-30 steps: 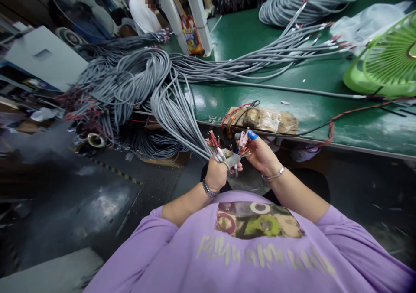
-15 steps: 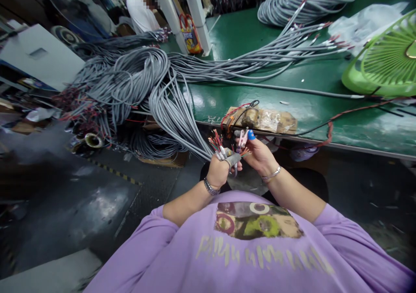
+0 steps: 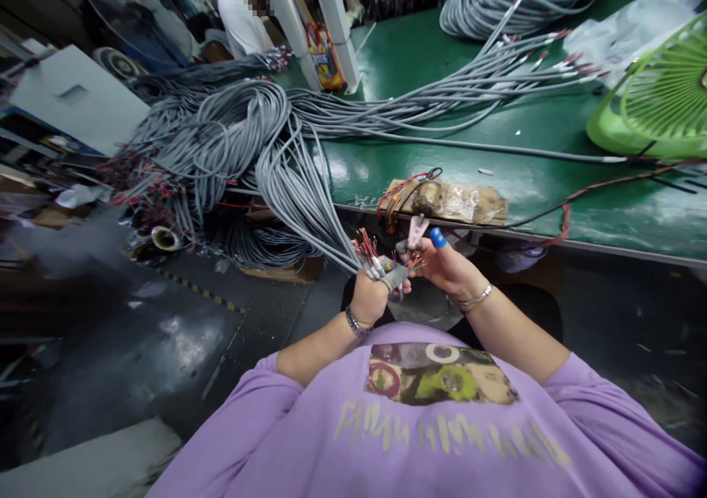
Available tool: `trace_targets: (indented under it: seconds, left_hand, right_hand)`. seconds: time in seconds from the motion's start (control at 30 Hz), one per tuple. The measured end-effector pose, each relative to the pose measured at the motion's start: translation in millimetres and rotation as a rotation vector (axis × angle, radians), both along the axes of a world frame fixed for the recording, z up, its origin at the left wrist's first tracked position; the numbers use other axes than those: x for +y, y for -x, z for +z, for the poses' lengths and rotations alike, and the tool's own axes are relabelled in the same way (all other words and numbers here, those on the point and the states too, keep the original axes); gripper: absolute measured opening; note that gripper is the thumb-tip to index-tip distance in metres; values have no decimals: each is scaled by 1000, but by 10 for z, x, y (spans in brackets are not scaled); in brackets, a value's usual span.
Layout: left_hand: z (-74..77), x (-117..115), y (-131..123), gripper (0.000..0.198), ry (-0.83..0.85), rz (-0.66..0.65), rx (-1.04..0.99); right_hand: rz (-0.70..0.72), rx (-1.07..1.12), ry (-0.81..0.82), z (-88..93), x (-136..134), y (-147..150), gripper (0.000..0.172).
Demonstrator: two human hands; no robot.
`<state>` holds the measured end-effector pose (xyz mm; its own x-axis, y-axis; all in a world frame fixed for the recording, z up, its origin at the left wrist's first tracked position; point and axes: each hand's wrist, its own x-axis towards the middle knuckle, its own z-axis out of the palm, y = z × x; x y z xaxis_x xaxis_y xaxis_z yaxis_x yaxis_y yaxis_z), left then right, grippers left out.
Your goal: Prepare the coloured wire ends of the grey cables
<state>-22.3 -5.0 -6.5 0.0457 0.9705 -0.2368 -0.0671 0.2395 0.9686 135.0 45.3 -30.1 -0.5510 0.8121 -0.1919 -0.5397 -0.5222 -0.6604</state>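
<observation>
My left hand (image 3: 371, 295) is wrapped round a bunch of grey cables (image 3: 338, 244). Their stripped ends, with red and other coloured thin wires (image 3: 365, 246), stick up above the fist. Grey coverings show on the fingers of this hand. Close by on the right is my right hand (image 3: 450, 268), its thumb raised and apart from the fingers, with a blue cover (image 3: 438, 238) on the thumb tip. The other fingertips reach toward more bare wire ends (image 3: 414, 264) and are partly hidden. A pale pink piece like a clip (image 3: 418, 230) stands just above them.
Along the green bench (image 3: 387, 163) lie long grey cables (image 3: 381, 115) and a large coil (image 3: 513, 4). A taped wooden block (image 3: 469, 202) sits at the front edge. The green fan (image 3: 663, 100) is on the right. A person in white (image 3: 243, 23) is behind.
My right hand has moved slightly right and down, and its blue-tipped thumb has come away from the pale pink piece. My left hand keeps its hold on the cables.
</observation>
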Motion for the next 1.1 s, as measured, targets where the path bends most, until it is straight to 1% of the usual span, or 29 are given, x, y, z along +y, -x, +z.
trace_targets:
  seconds: [0.1,0.23,0.37,0.47,0.6,0.7,0.8,0.9,1.0,1.1]
  left_hand:
    - [29,-23,-10,36,8,-20,38]
    - [90,-40,-37,33,4,-41,94]
    - [79,-37,-28,30,-14,-104,136]
    - [45,-23,-3,28,-1,-165,168]
    - [19,-1,33,29,78,-188,166]
    - [2,9,54,32,71,-144,99]
    - [-17,17,58,35,33,-79,33]
    - [-23,30,50,36,13,-68,16]
    - [-8,41,49,35,19,-126,27]
    - [12,41,66,34,38,-192,58]
  right_hand:
    - [40,-158,-80,51,-33,-92,45]
    - [15,-335,-227,132,-56,-136,29]
    - [-6,-365,-311,183,-84,-96,20]
    - [4,-381,-333,202,-115,-37,21]
    - [-3,-390,-335,194,-135,-9,25]
    - [-35,-387,-326,162,-124,-73,29]
    - [-4,-386,-306,129,-127,-142,33]
    - [-21,-332,-314,105,-165,-124,29]
    - [-62,-261,-320,96,-212,-33,26]
    - [-54,-249,-305,108,-241,55,28]
